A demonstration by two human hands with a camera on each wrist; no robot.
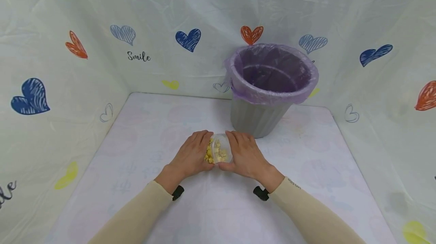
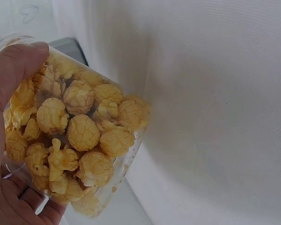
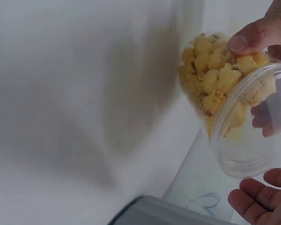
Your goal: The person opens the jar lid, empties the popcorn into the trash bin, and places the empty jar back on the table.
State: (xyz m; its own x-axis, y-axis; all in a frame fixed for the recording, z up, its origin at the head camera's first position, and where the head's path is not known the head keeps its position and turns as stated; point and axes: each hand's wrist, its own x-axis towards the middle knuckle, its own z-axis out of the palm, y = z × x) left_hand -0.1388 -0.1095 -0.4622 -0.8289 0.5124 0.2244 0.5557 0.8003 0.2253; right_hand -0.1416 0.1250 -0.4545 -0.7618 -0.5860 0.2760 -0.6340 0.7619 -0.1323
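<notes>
A clear plastic jar (image 1: 218,150) of yellow popcorn lies tilted between the two hands, over the middle of the table. The left hand (image 1: 194,151) grips the filled body; in the left wrist view its thumb (image 2: 23,63) presses the wall while the fingers curl beneath. Round the clear ribbed end, the right hand (image 1: 245,153) holds with thumb and fingers on opposite sides. Several right fingertips (image 3: 257,204) show beside that end in the right wrist view. Popcorn (image 3: 213,75) fills mostly the far part. Whether a clear lid covers the mouth cannot be told.
A grey ribbed bin (image 1: 255,119) lined with a purple bag (image 1: 272,96) stands behind the right hand. White sheeting (image 1: 153,73) printed with hearts encloses the pale table (image 1: 163,115) at the back and sides. Both wrists carry black straps (image 1: 261,193).
</notes>
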